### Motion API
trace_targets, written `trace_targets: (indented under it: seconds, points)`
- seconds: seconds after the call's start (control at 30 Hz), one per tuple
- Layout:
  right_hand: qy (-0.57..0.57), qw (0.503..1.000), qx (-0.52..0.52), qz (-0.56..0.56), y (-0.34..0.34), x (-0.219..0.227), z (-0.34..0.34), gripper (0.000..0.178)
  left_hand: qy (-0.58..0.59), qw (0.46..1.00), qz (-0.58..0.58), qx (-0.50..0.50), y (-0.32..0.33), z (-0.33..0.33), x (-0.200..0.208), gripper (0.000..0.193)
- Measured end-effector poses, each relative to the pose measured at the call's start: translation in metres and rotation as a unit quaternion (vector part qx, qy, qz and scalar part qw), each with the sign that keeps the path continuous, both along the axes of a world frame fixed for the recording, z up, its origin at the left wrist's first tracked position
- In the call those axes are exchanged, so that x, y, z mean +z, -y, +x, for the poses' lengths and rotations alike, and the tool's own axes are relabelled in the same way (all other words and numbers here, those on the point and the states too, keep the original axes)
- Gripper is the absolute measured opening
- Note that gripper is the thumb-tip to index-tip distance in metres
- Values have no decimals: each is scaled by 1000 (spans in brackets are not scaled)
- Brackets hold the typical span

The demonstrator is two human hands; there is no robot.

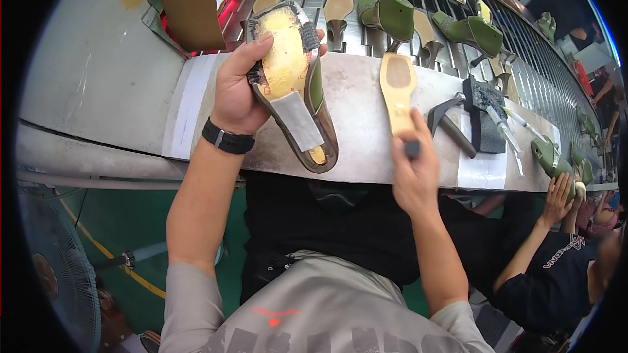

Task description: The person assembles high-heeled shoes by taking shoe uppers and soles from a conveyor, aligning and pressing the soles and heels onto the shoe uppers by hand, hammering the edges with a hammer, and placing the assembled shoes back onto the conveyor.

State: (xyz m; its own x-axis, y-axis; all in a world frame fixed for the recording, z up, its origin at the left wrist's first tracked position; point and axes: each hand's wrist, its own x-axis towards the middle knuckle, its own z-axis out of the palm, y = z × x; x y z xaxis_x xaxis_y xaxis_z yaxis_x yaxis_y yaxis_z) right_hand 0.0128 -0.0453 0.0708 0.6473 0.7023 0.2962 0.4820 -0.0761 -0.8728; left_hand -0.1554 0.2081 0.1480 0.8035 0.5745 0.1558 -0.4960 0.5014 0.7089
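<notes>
My left hand point(237, 95) is wrapped round a lasted shoe point(291, 127), held bottom up over the bench with its wide end pointing away from me. The shoe's underside shows a yellow layer, a pale grey strip and dark rough edges; some green shows inside its brown upper. In my right hand point(417, 173) is a beige shoe sole point(398, 85), its broad end pointing away. Near my fingers a short dark stub shows at the sole's narrow end. The shoe and the sole are apart. My right thumb and fingers partly cover the near end of the sole.
Right of the sole, a hammer point(453, 132) and syringes point(504, 132) lie by a dark foam block point(481, 95). Beyond the bench point(356, 124), a barred conveyor carries green shoes point(391, 16) and soles. At right, a co-worker's hand point(558, 197) holds a green shoe. A fan point(62, 274) stands lower left.
</notes>
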Motion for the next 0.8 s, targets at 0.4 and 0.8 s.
trace_targets:
  seconds: [0.4, 0.8]
  points:
    - [-592, 793, 112, -85, 90, -5, -45, 42, -53, 995, -12, 88, -14, -6, -7, 61]
    - [-361, 926, 109, -14, -13, 18, -15, 22, -16, 999, -40, 22, -32, -14, -20, 66]
